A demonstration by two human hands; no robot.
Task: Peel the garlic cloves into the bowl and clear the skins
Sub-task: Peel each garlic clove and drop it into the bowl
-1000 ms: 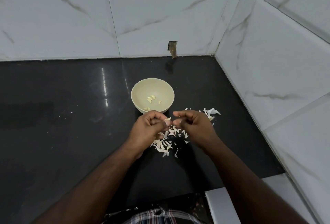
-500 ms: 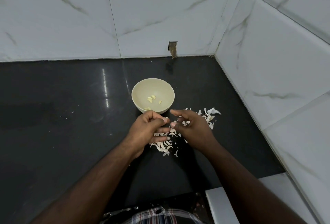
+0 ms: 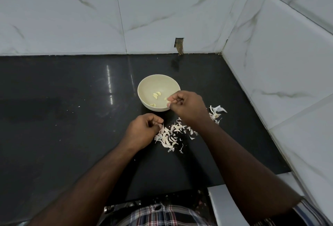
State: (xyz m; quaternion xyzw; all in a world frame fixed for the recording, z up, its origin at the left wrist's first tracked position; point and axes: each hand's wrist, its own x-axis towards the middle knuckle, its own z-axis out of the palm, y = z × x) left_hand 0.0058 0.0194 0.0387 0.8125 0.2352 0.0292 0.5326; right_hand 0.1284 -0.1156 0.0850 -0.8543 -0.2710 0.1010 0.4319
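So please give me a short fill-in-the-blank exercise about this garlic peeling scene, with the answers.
1. The right hand holds a peeled clove over the ____.
2. The garlic skins lie on the ____ countertop.
3. The left hand pinches a garlic ____.
4. The bowl stands ____ on the countertop.

Answers: bowl; black; skin; upright

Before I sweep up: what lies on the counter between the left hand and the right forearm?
In the head view, a pile of garlic skins lies between the left hand and the right forearm, on the black counter.

right hand (image 3: 187, 107): clove (image 3: 169, 101) over bowl (image 3: 144, 89) | left hand (image 3: 142, 132): pinching skin (image 3: 161, 129)
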